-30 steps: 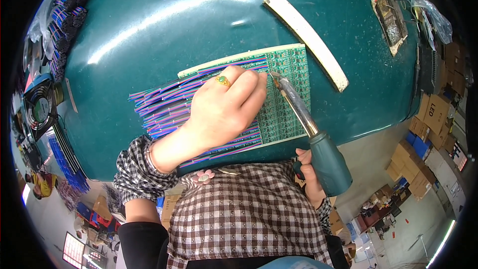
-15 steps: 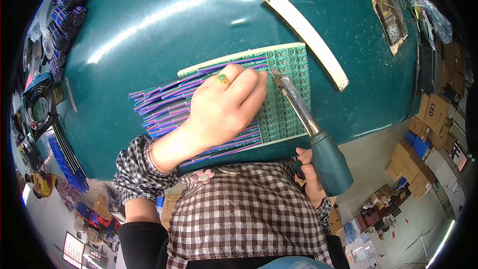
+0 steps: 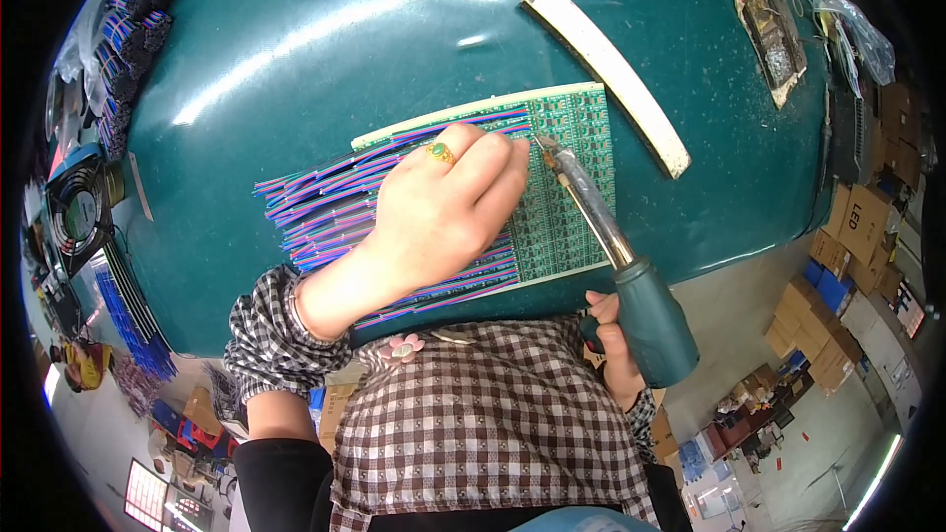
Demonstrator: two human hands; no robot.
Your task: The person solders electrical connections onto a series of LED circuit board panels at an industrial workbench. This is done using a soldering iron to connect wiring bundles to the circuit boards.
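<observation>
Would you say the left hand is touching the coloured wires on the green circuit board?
Touching. The head view shows the left hand lying flat on the coloured wires, fingers pressing them against the green circuit board, with no gap visible.

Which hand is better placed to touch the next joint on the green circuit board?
Right hand: it holds the teal-handled soldering iron, tip at the board. Left hand presses the coloured wires.
</observation>
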